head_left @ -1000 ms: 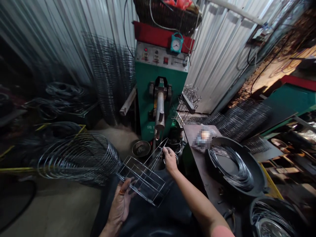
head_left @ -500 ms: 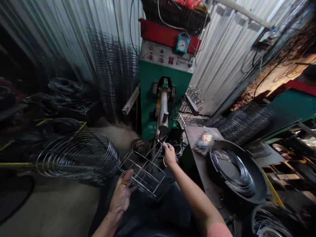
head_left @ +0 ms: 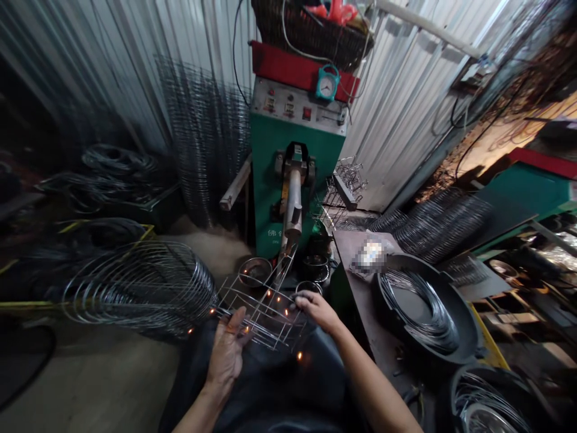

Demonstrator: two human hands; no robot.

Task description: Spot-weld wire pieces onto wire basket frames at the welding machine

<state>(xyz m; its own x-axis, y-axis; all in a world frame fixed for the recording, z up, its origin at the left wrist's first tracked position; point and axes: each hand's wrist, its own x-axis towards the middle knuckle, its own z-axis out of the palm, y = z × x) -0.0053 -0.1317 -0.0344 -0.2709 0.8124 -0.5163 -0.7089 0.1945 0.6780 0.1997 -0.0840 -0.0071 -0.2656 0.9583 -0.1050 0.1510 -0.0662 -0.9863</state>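
A wire rack (head_left: pixel 261 313) of thin metal rods is held between my hands, just in front of the green spot welding machine (head_left: pixel 293 138). My left hand (head_left: pixel 228 349) grips its near left edge, thumb on top. At the rack's right side, the fingers of my right hand (head_left: pixel 315 308) are pinched on a wire. Above the rack's far end is the machine's grey welding arm (head_left: pixel 294 201); whether its tip touches the wire I cannot tell. Several orange sparks (head_left: pixel 300 356) fly around the rack and my lap.
Wire hoops (head_left: pixel 144 285) lie at left, with tall stacked wire frames (head_left: pixel 198 138) behind. Right of me, a bench (head_left: pixel 356 288) stands beside a black round tray (head_left: pixel 473 337) holding coiled wire (head_left: pixel 419 307). A metal bowl (head_left: pixel 255 272) sits below the arm.
Sparks have appeared around the rack. My right hand has moved slightly toward me and right, away from the welding tip, and the rack has tilted and shifted. My left hand stays on the rack.
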